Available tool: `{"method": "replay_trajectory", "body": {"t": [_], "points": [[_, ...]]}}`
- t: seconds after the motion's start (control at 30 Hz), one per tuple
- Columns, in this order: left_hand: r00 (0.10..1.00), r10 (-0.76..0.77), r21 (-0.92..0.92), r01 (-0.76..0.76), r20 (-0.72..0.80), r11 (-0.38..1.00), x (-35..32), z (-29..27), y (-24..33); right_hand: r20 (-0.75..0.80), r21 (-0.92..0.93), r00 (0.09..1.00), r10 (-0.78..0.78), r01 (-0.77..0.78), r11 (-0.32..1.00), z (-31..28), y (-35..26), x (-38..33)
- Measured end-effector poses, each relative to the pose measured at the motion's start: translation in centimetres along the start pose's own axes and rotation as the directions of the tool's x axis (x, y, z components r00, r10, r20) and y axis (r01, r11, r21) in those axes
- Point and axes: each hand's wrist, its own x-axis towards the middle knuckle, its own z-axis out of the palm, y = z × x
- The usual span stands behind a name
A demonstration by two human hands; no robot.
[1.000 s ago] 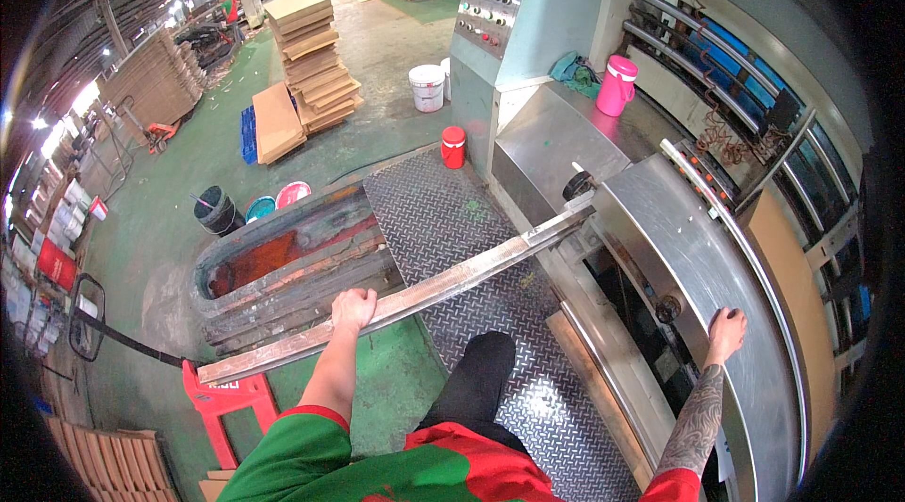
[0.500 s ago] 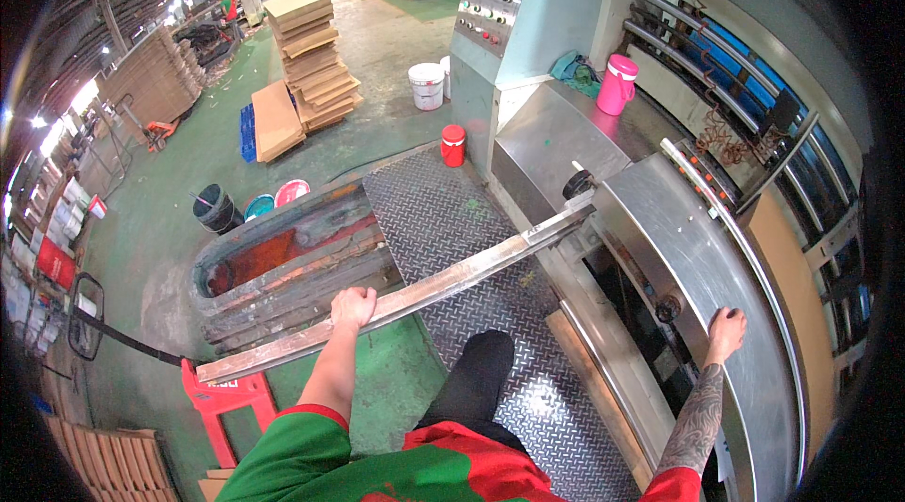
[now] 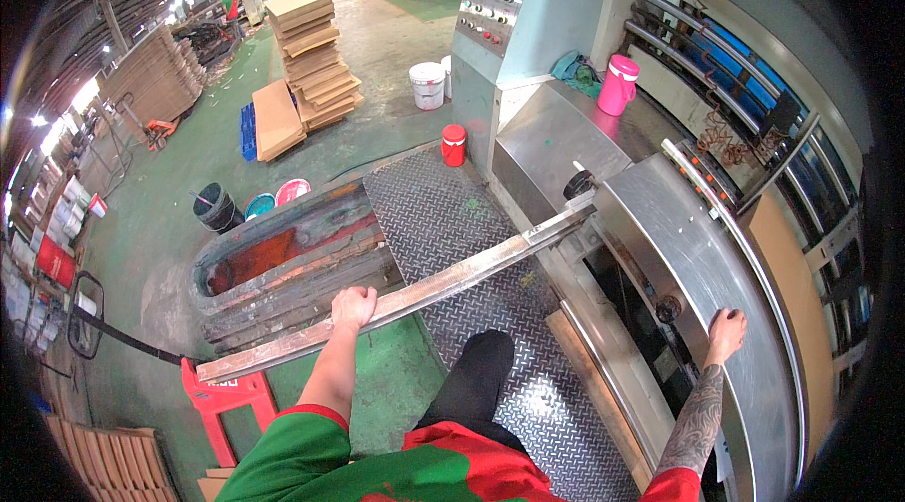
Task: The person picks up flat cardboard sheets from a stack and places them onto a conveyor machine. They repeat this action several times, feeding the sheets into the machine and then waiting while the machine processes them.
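In the head view, a long bar (image 3: 452,279) is seen slanting from a red frame (image 3: 209,396) at the lower left up to the side of a steel cover (image 3: 674,229) on the right. It is held near its lower-left part by the left hand (image 3: 353,308), whose fingers are curled together and clamped over it. The right hand (image 3: 726,334) is rested on the steel cover, well apart from the bar; its fingers are bent, and whether anything is gripped by them cannot be told. A black knob (image 3: 577,184) is placed just beside the bar's upper end, and a second, round knob (image 3: 667,309) is set lower on the machine, between the hands.

Patterned metal plate (image 3: 438,205) is crossed by the bar. Beyond it, a trough (image 3: 201,278) stained orange-red inside is seen, with a black bucket (image 3: 219,212) near its far side. A red container (image 3: 453,148) is stood by the plate's far end, and a pink jug (image 3: 617,89) is set on the machine. Farther off, cardboard sheets (image 3: 314,64) are stacked.
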Motion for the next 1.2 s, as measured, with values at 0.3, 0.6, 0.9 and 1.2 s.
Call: {"method": "replay_trajectory", "body": {"t": [0.3,0.6,0.9,1.2], "points": [[1.000,0.005,0.016,-0.005,0.009,1.000,0.22,0.19,-0.17,-0.018,0.000,1.000,-0.001,0.001,1.000,-0.05,-0.01,-0.17],[0.999,0.030,0.009,-0.029,-0.022,1.000,0.32,0.54,-0.38,-0.008,-0.004,1.000,-0.001,0.001,1.000,0.00,-0.02,-0.10],[1.000,0.013,0.009,-0.013,-0.010,1.000,0.28,0.38,-0.24,0.005,-0.007,1.000,0.007,-0.007,1.000,0.08,0.08,0.03],[1.000,0.010,0.007,-0.010,-0.017,1.000,0.18,0.29,-0.19,0.011,0.013,1.000,0.005,-0.005,1.000,-0.09,0.02,-0.10]]}}
